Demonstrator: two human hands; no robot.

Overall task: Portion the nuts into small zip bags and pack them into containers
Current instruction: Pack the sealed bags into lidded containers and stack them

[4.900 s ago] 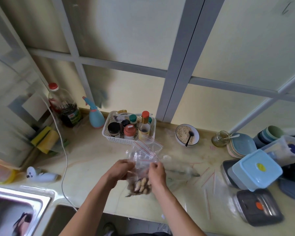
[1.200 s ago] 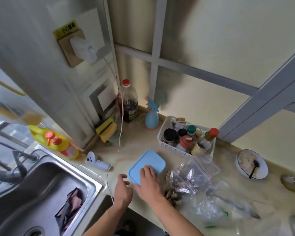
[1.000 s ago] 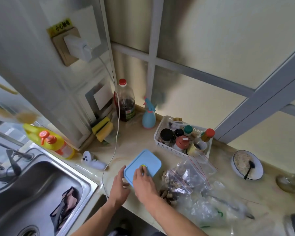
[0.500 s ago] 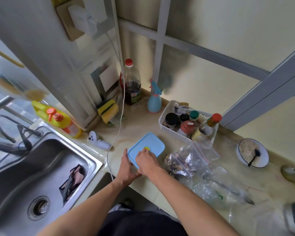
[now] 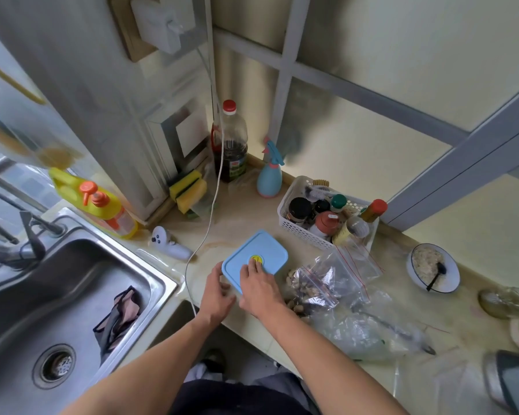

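Pressing blue lid of a container on the worktop, both hands on it.
Right hand lies flat on top, fingers straight, tips at the yellow valve; left hand touches the near-left corner, fingers loosely bent, grip unclear. Zip bags with nuts lie just right of the right fingers; white basket beyond them.
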